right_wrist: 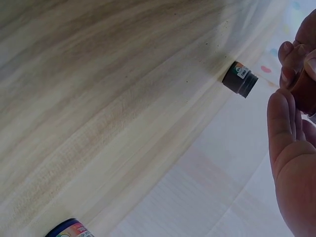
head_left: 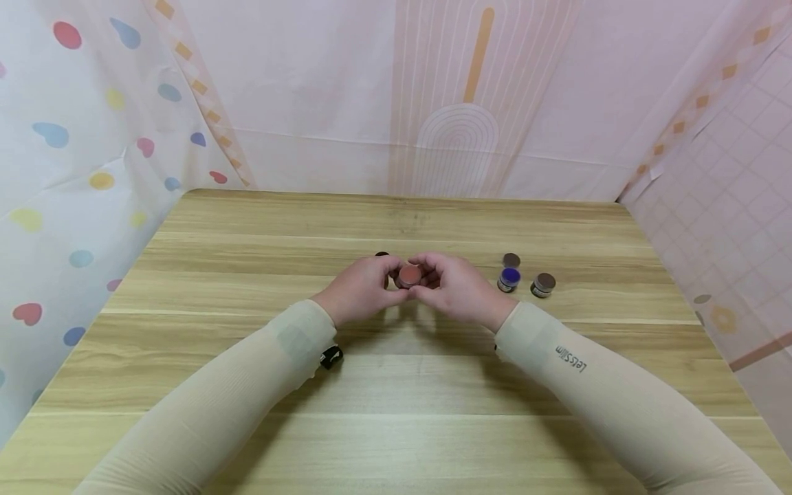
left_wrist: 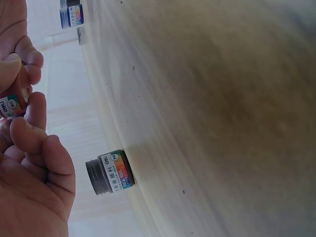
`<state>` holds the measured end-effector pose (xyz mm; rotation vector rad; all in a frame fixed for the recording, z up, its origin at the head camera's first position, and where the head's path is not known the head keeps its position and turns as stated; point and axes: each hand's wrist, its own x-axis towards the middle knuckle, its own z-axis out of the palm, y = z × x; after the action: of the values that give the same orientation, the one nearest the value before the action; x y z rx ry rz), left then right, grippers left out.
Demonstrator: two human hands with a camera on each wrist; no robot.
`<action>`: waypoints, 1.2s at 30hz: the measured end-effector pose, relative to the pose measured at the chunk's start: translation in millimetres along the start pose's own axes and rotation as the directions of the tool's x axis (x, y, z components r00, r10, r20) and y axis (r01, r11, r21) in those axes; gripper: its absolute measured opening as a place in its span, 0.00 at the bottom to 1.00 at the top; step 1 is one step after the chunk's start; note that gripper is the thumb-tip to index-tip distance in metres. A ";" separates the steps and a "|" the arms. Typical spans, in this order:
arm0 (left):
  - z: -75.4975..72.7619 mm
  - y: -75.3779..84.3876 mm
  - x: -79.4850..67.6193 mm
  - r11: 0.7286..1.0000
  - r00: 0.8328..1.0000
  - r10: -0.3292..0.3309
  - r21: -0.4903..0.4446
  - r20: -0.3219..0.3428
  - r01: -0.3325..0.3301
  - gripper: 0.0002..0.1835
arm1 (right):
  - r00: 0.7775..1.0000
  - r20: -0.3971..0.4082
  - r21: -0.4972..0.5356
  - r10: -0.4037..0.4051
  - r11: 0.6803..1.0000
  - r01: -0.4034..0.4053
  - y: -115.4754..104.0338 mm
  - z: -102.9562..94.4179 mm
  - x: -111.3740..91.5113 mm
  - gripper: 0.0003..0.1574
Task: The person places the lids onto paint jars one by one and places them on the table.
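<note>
Between my hands, a small paint jar [head_left: 409, 276] with reddish-brown paint is held up over the table, its face turned toward the head camera. My left hand [head_left: 366, 289] grips it from the left, thumb along the near side. From the right, my right hand [head_left: 459, 287] pinches it with curved fingers and thumb. A bright label shows on the jar's side [left_wrist: 11, 104] in the left wrist view. Just behind my left hand stands a dark paint jar [left_wrist: 111, 173], mostly hidden in the head view.
Right of my hands stand a blue paint jar [head_left: 509, 279] and a dark brown one [head_left: 543, 284]. A dark round disc [head_left: 511, 260] sits just behind the blue jar. The wooden table [head_left: 396, 440] meets patterned curtains [head_left: 309, 82] at its back and sides.
</note>
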<state>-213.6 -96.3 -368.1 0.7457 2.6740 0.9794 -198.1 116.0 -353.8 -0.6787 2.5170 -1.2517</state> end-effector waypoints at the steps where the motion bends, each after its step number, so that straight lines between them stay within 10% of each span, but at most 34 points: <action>1: 0.1 0.1 0.2 1.000 1.000 0.000 0.000 -0.002 0.000 0.13 | 1.000 0.002 0.000 -0.005 1.000 0.005 0.5 -0.2 -0.2 0.31; 14: 0.5 -1.3 0.4 1.000 1.000 -0.002 -0.009 0.008 0.002 0.10 | 1.000 -0.004 0.008 -0.016 1.000 0.016 2.9 1.1 0.9 0.19; 36: 0.8 -1.0 0.8 1.000 1.000 0.005 -0.009 0.003 -0.005 0.11 | 1.000 0.001 0.009 -0.009 1.000 0.009 1.6 0.1 -1.8 0.28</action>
<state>-214.4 -96.0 -369.3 0.7520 2.6648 0.9897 -197.0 117.7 -355.1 -0.6895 2.5084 -1.2645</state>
